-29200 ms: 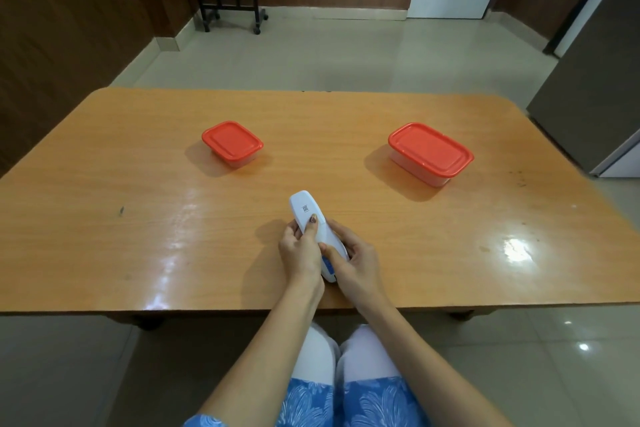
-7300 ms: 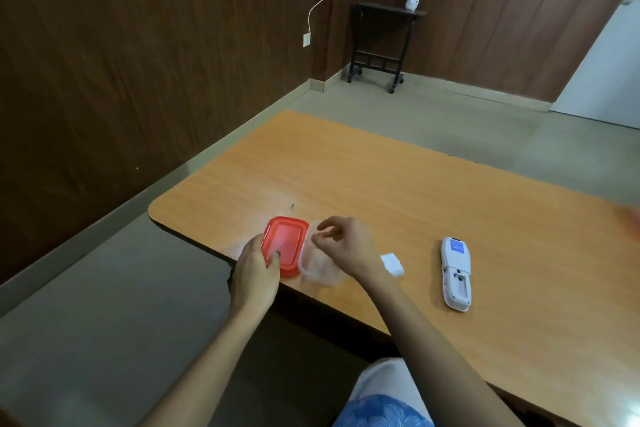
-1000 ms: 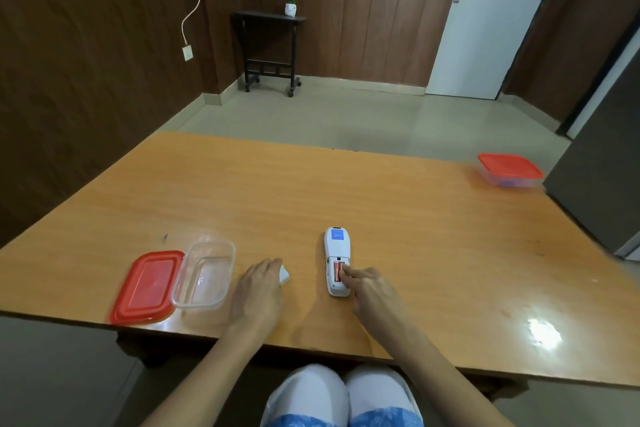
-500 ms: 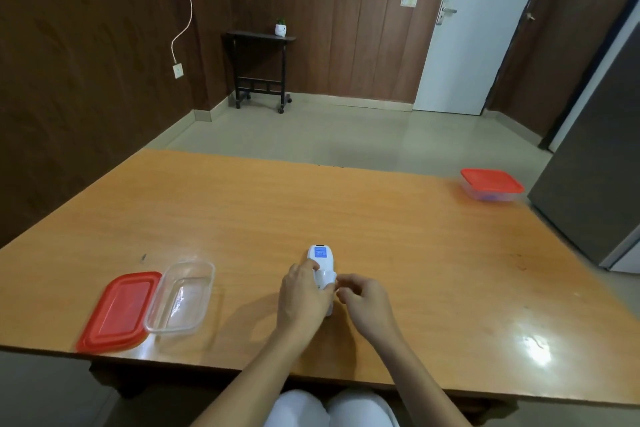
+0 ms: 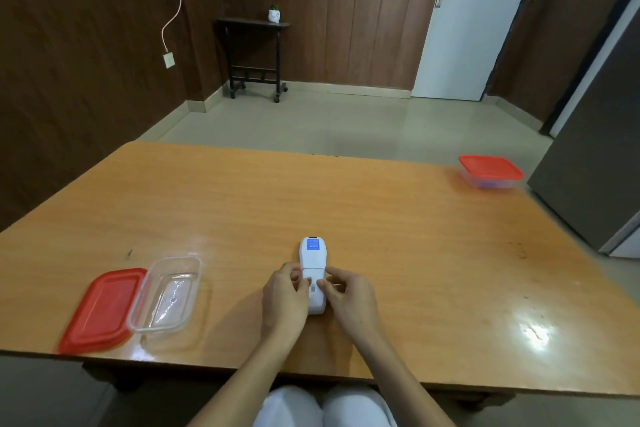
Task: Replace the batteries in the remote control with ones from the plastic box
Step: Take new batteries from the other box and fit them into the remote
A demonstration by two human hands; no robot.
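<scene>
- Wooden table (image 5: 398, 211): flat enough, so keep everything pressed down on it.
- Clear plastic box (image 5: 166, 291), open, well left of the action.
- White remote (image 5: 313, 253) back-up at front centre.
- Left hand (image 5: 284, 298) and right hand (image 5: 349, 300) curled round its lower half, thumbs on the battery cover (image 5: 314, 301).
- Probably closing up: push evenly, straight, till flush.
</scene>
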